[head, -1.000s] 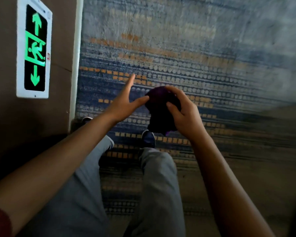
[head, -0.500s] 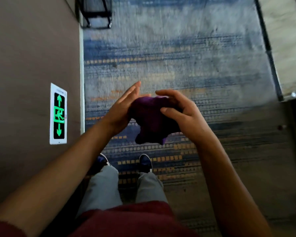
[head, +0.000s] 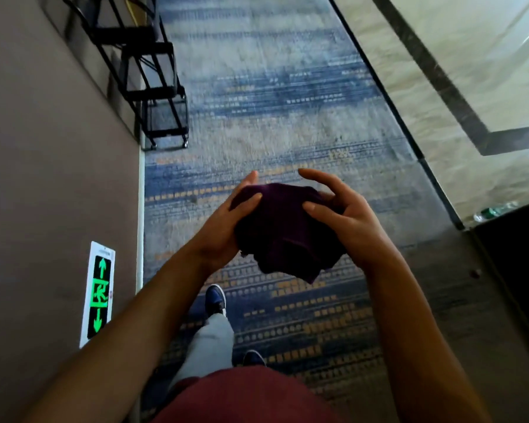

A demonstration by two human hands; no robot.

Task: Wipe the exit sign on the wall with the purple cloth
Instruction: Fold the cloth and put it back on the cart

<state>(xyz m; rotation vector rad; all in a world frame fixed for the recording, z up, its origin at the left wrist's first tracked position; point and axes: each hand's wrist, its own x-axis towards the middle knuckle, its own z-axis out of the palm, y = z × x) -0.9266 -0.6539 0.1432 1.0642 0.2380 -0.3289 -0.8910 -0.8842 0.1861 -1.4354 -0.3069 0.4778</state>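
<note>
The purple cloth (head: 283, 232) is bunched up between both hands, held in front of me above the carpet. My left hand (head: 226, 222) grips its left side with the thumb on top. My right hand (head: 341, 215) cups its right side, thumb pressed on the cloth and fingers curled over it. The exit sign (head: 97, 294), a white-framed panel with green arrows and a running figure, sits low on the brown wall at the lower left, well apart from both hands and the cloth.
A black metal rack on wheels (head: 153, 87) stands against the wall ahead. Blue and orange patterned carpet (head: 287, 117) covers the floor, with a marble floor (head: 471, 71) to the right. A plastic bottle (head: 495, 210) lies at the carpet's right edge. My feet show below.
The view has pulled back and tilted up, so the exit sign looks smaller and lower left. My left hand went from open beside the cloth to gripping it.
</note>
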